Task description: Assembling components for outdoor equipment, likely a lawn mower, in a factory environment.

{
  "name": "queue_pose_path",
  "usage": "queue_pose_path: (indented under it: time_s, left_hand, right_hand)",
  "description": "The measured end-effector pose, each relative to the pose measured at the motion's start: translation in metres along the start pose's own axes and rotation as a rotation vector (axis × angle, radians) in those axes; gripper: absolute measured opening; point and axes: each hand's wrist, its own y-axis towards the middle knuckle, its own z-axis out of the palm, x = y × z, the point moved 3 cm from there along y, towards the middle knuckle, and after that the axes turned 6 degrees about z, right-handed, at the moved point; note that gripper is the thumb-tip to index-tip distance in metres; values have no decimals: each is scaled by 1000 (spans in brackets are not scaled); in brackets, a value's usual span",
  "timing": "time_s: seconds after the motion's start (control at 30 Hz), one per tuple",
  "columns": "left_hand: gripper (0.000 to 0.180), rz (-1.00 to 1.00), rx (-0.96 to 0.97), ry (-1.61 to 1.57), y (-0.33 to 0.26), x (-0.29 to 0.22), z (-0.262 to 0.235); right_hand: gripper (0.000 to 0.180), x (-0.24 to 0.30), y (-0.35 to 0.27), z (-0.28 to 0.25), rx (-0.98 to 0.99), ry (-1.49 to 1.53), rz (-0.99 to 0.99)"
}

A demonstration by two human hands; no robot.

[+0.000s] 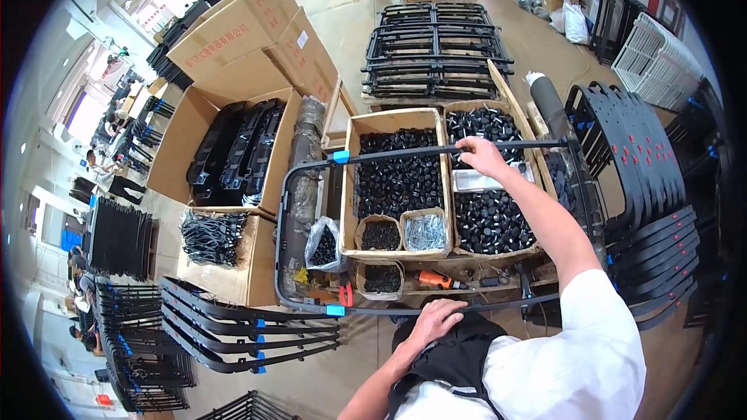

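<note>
A large black tubular frame (398,155) with rounded corners lies across the workbench, over the boxes of parts. Blue pieces (341,157) wrap its far and near bars toward the left. My right hand (481,157) is closed round the far bar, right of the middle. Close to my body, my left hand (437,322) is closed on the near bar, its thumb hidden. Under the frame, a cardboard box (348,187) holds many black knobs, and a second box beside it has black knobs with metal studs (486,225) and a white tray (475,180).
Small boxes hold dark screws (381,235) and silver pins (425,231). An orange power tool (440,279) and red-handled pliers (346,294) lie along the near edge. Stacked black frames (249,327) stand left, curved black panels (634,148) right. An open carton (175,157) holds black parts.
</note>
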Motion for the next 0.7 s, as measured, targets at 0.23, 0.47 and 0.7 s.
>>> queue_pose_path:
  time_s: [0.23, 0.47, 0.7]
  left_hand:
    - [39, -109, 43, -34, 7, -17, -11]
    - [29, -195, 93, -97, 6, -17, -18]
    - [23, -74, 92, 190, 11, -38, -29]
  right_hand:
    - [37, 18, 60, 14, 26, -214, -61]
    - [36, 26, 82, 26, 155, -344, -120]
    - [24, 38, 88, 33, 84, -579, -275]
